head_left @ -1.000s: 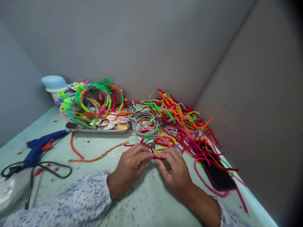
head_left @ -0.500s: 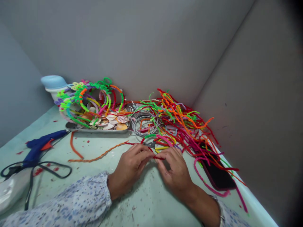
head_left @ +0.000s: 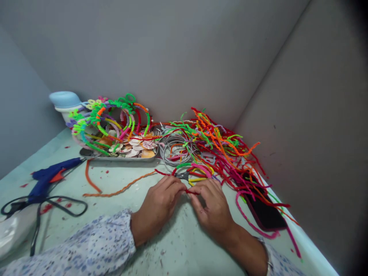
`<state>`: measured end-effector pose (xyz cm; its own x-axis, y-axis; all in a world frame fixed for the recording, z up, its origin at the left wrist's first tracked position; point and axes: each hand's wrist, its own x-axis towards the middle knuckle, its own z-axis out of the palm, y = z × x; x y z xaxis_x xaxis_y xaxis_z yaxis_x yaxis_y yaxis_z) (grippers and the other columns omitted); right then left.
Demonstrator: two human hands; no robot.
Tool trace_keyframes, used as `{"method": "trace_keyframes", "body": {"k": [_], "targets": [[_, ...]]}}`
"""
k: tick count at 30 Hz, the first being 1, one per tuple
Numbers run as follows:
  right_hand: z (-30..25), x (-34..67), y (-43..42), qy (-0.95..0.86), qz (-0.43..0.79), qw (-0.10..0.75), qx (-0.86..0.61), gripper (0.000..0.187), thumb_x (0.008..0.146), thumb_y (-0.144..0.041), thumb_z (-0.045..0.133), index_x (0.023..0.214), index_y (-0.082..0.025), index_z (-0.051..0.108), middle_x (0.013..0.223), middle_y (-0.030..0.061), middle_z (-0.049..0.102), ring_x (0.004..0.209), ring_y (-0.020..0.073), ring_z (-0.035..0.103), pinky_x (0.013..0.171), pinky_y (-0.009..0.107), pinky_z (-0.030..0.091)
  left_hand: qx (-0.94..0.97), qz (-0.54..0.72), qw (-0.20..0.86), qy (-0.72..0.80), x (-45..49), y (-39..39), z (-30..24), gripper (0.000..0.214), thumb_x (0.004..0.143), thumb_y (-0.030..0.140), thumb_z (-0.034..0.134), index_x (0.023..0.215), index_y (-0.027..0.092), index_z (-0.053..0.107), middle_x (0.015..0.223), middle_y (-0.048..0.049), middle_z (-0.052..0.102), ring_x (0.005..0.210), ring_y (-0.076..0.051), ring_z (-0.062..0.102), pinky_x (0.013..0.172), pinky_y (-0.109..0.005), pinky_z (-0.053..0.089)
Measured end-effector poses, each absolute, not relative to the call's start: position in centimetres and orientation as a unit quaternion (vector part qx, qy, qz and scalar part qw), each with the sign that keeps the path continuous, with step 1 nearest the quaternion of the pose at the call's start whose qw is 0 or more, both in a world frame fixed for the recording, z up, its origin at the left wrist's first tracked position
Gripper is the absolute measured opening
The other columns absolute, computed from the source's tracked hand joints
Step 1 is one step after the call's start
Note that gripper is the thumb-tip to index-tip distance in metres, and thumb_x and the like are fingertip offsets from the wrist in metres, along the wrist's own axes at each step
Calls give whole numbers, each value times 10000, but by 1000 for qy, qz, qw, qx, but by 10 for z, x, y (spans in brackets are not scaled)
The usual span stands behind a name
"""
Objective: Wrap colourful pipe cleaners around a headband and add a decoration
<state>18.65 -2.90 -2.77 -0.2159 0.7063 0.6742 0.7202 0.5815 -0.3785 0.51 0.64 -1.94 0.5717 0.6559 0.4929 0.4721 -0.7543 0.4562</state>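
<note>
My left hand [head_left: 162,203] and my right hand [head_left: 214,209] meet at the middle of the table, fingertips closed in a pinch. Between them runs a short stretch of fuzzy red pipe cleaner [head_left: 192,192], gripped from both sides. A curved band wrapped in green, pink and red pipe cleaner [head_left: 182,165] arches just beyond the fingers; its lower part is hidden by my hands. Past my left knuckles sticks out a loose red end [head_left: 161,172]. Scissors [head_left: 184,175] with red and yellow handles lie behind the hands, partly covered.
A metal tray [head_left: 135,159] holds shells, with colourful wrapped hoops [head_left: 115,126] on it. Coiled wire [head_left: 175,149] sits beside a tangled pipe-cleaner heap [head_left: 218,142]. At right lies a phone [head_left: 266,211]; at left, a blue glue gun [head_left: 47,180] with its cord. A blue-lidded container [head_left: 66,103] stands behind.
The loose red end by my left hand has shifted slightly, its tip now showing more clearly above the orange pipe cleaner. Both hands keep nearly the same place and pinch.
</note>
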Motion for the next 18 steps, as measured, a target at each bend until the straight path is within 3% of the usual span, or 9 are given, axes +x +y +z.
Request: {"method": "trace_keyframes", "body": {"k": [18], "targets": [[-30,187,-29,-797,-8,394,-458,81,886,-143,513,921,-188,570,847,49,608,824,200,533,769,384,393,884,243,192,350,6,8,-27,157,940,124,383,957,194,523,880,-29,555,782,-162,554,693,-269,452]]}}
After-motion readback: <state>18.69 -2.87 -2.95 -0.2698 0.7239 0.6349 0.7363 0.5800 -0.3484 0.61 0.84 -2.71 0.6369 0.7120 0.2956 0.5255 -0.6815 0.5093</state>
